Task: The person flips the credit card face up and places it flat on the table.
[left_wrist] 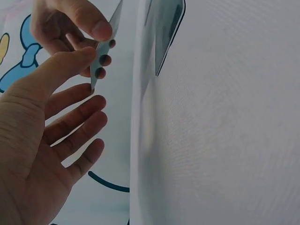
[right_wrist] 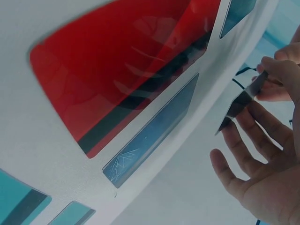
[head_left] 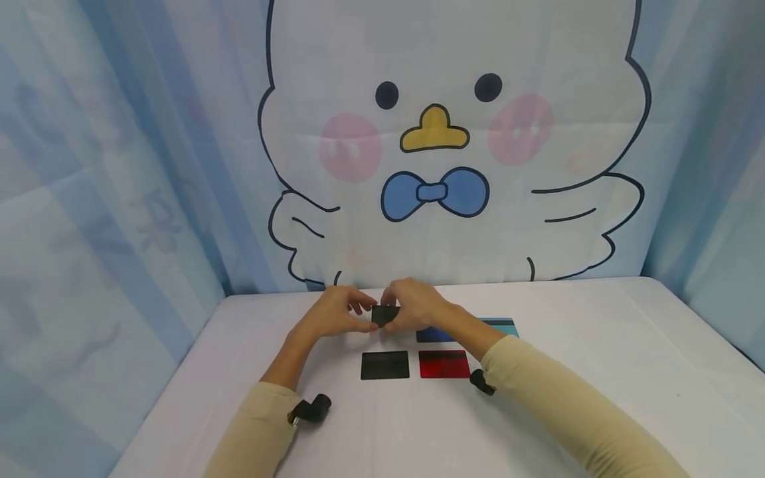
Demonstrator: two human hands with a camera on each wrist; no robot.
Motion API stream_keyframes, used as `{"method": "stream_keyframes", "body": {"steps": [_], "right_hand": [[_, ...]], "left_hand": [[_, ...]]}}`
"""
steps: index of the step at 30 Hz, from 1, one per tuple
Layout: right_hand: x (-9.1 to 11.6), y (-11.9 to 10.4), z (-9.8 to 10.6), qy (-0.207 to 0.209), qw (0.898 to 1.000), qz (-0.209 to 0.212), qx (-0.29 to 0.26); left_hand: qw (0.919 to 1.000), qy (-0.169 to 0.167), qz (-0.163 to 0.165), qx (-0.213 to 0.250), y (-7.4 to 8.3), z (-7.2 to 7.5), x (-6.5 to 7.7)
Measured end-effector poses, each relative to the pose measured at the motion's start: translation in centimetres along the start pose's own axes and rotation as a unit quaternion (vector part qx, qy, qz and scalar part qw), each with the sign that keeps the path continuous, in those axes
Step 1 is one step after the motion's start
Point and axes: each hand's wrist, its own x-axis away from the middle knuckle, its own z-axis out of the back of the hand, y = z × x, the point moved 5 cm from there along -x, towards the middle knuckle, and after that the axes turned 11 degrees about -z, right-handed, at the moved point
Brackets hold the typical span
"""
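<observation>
Both hands hold one dark plastic card (head_left: 382,315) between them, upright above the far part of the table. My left hand (head_left: 335,313) pinches its left edge with thumb and index fingertip. In the left wrist view, the other fingers of this left hand (left_wrist: 51,136) spread away from the card (left_wrist: 96,70). From the opposite side, my right hand (head_left: 414,305) grips the card between thumb and fingers. The right wrist view has the right hand (right_wrist: 272,150) with its lower fingers fanned out below the card (right_wrist: 242,102).
On the white table (head_left: 370,425) lie a black card (head_left: 385,366) and a red card (head_left: 444,365) with a dark stripe. Behind them, a blue card (head_left: 433,335) and a teal card (head_left: 505,326) are partly covered by the right forearm. A patterned curtain (head_left: 454,252) hangs at the table's back edge.
</observation>
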Motion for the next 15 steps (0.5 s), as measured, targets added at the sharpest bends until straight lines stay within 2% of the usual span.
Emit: {"method": "stream_keyframes", "body": {"steps": [9, 15], "right_hand": [[0.07, 0.39, 0.33, 0.004, 1.000, 0.002, -0.011], [0.27, 0.40, 0.37, 0.009, 1.000, 0.012, -0.020]], "left_hand": [[0.9999, 0.005, 0.002, 0.012, 0.06, 0.67, 0.20], [0.9995, 0.014, -0.002, 0.027, -0.15, 0.61, 0.38]]}}
